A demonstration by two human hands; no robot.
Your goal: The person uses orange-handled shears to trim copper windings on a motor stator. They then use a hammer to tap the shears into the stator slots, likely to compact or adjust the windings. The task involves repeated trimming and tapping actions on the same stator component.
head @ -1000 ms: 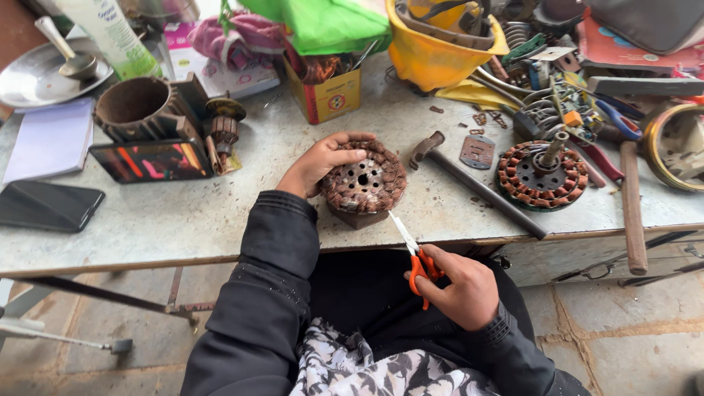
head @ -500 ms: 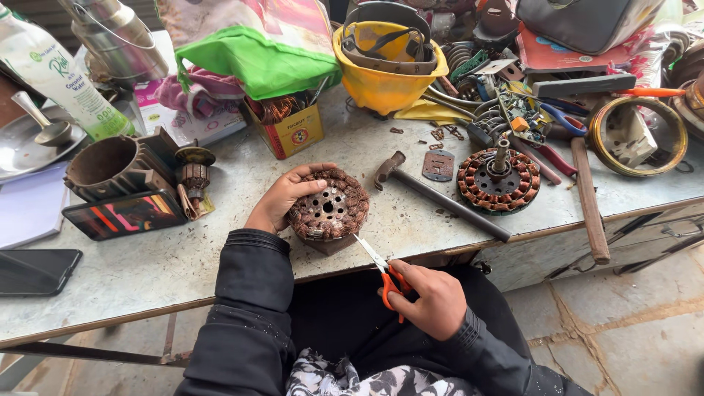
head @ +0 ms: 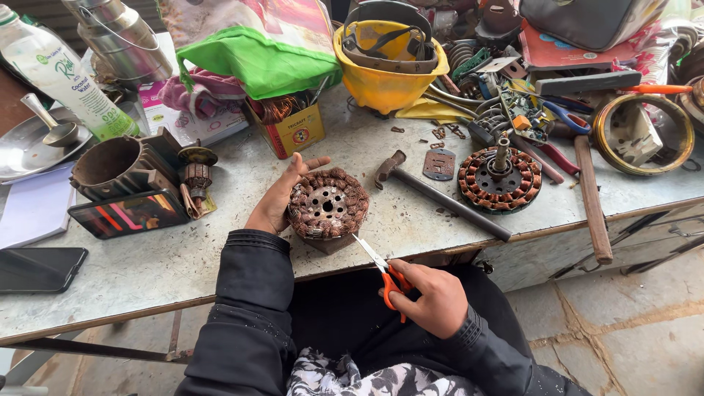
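Cutting step, by my read. Old wound stator point(head: 327, 205) sits on a small block at the near edge of the workbench point(head: 147, 271). My left hand point(head: 277, 199) cups the stator's left side, fingers spread, palm against the coils. My right hand point(head: 433, 297), nearer me than the stator, is closed around orange-handled scissors point(head: 381, 268), blade tips at its near rim. Next calls for steadying the stator and biting one winding cleanly.

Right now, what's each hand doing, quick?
Left hand: open, fingers spread, resting against the side of the round wound stator.
Right hand: closed around the orange-handled scissors, blades at the stator's edge.
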